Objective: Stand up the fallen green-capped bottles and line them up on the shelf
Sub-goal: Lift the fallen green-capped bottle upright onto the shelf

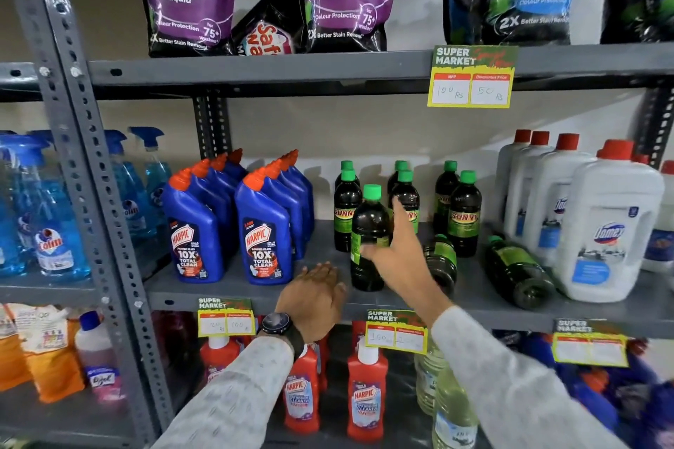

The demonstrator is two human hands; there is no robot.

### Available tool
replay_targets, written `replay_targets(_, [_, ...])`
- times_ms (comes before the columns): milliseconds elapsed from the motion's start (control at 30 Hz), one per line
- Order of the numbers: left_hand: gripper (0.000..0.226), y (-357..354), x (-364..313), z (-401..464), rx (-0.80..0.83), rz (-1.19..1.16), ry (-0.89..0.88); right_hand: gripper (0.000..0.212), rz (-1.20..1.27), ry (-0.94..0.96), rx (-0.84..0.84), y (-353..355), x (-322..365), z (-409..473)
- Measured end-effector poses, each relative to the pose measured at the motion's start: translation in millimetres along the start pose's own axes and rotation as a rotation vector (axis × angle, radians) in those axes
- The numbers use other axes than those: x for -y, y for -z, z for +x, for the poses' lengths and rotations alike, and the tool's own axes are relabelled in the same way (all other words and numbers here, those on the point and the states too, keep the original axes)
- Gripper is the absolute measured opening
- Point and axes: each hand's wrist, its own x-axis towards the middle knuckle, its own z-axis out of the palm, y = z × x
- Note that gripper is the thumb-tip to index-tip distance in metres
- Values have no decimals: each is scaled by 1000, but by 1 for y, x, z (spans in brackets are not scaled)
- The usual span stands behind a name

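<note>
Grey slotted-steel shelving fills the view, and the middle shelf [255, 297] is the one being tidied. Nearest, the left hand [313, 293] lies flat on the shelf's front lip, fingers spread and holding nothing. Just right of it the right hand [392, 248] is against the right side of an upright green-capped bottle [368, 241] at the front of the shelf; fingers are loosely open along the label, so it looks like steadying or letting go, not a firm grasp.

Behind that wrist a fallen bottle [443, 262] lies on its side, partly hidden. A second fallen bottle [518, 270] lies further right, cap pointing away and base at the front edge, close beside the white Domex jugs [605, 226]. Farther back, five more green-capped bottles stand in loose pairs [465, 215].

One bottle seems newly stood up, with two to go. The next move probably calls for reaching right to the hidden one and tipping it upright. Room is tight: blue Harpic bottles [262, 230] crowd the left, jugs the right, and the open strip along the front is narrow, so a careless elbow could topple the standing ones.
</note>
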Motion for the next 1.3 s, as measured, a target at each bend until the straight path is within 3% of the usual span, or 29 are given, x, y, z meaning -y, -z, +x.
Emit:
replay_targets(100, [62, 2, -1, 1, 36, 6, 8, 106, 66, -19, 34, -12, -35, -12])
replay_targets(300, [61, 1, -1, 0, -1, 46, 1, 85, -69, -29, -19, -21, -48, -15])
replay_targets(467, [62, 0, 0, 1, 4, 45, -1, 93, -102, -49, -23, -21, -49, -16])
replay_targets(667, [60, -1, 0, 1, 0, 25, 14, 92, 36, -108, 146, -10, -53, -14])
replay_targets(767, [59, 0, -1, 1, 0, 42, 11, 88, -8, -82, 98, -13, -51, -14])
replay_targets(933, [58, 1, -1, 1, 9, 38, 16, 106, -28, -52, 76, -15, -49, -17])
replay_targets(1167, [58, 0, -1, 2, 13, 31, 17, 85, -6, -36, 64, -12, -53, -17])
replay_targets(1300, [58, 0, -1, 1, 11, 32, 11, 91, -31, -11, 61, -14, -54, -17])
